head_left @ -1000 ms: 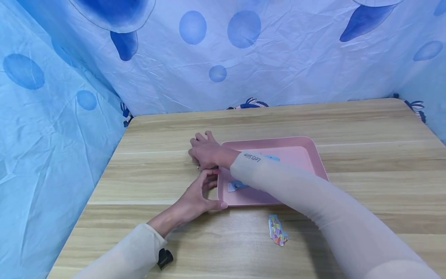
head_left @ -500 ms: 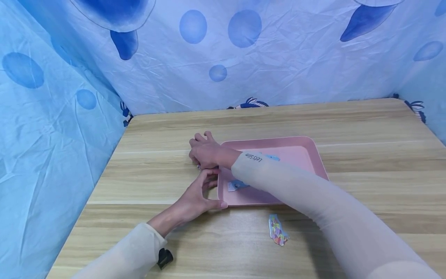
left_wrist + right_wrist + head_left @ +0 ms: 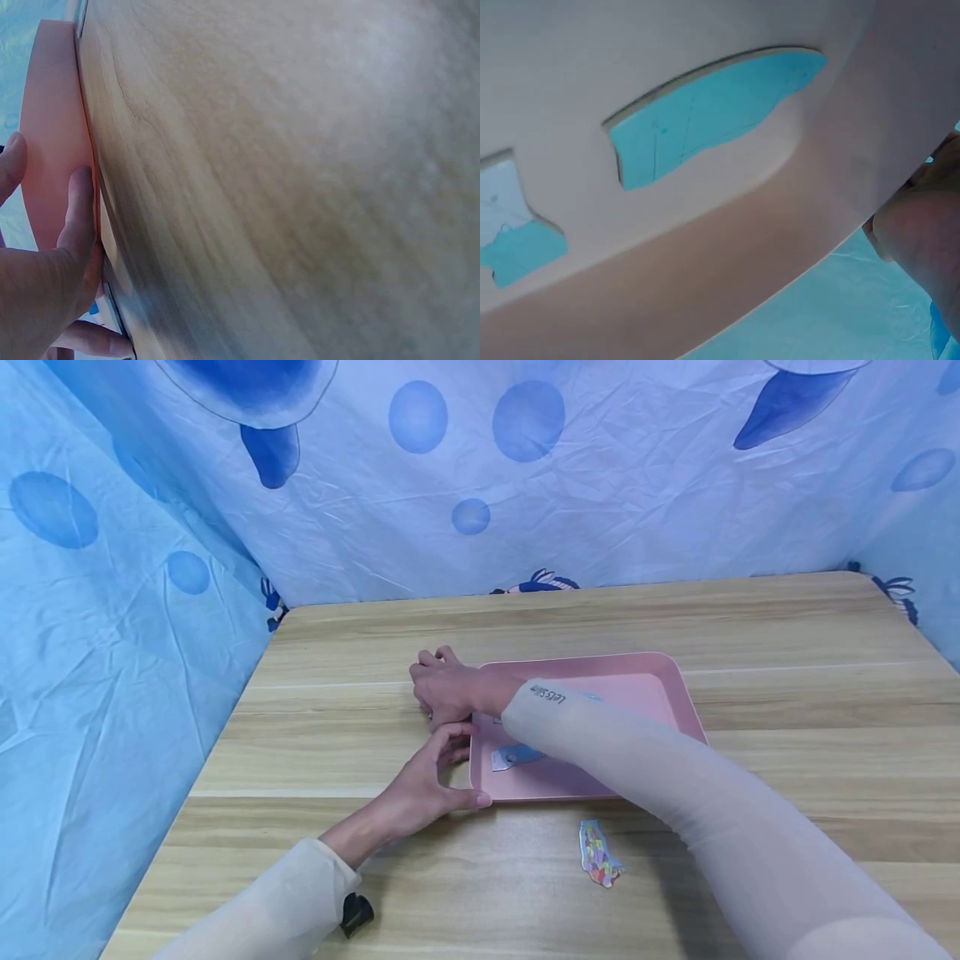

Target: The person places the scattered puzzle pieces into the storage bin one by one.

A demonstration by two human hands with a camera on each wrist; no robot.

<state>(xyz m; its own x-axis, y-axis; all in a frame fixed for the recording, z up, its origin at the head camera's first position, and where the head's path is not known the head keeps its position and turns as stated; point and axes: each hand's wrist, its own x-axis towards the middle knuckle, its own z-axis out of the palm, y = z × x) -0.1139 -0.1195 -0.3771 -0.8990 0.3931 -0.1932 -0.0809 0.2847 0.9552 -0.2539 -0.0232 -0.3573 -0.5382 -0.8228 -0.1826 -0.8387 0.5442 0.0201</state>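
Note:
A shallow pink tray (image 3: 645, 693) lies on the wooden table. My left hand (image 3: 416, 785) grips its near-left corner, thumb on the near side and fingers on the left side. In the left wrist view a fingertip presses the tray's outer wall (image 3: 56, 112). Reaching across the tray, my right hand (image 3: 448, 687) is low beside its left rim, fingers bent downward. Whatever is under that palm is hidden, and I cannot tell whether it is held. Flat blue pieces with irregular edges, like puzzle pieces (image 3: 712, 116), lie inside the tray, partly covered by my right sleeve.
One multicoloured, jagged-edged piece (image 3: 598, 853) lies on the table in front of the tray. A small black object (image 3: 356, 914) shows beside my left cuff. Blue patterned sheeting (image 3: 345, 527) hangs behind and at both sides of the table (image 3: 810, 710).
My right hand has shifted slightly right and its wrist has turned a little. The small patterned bit under it is now mostly covered. The left hand keeps its place on the tray.

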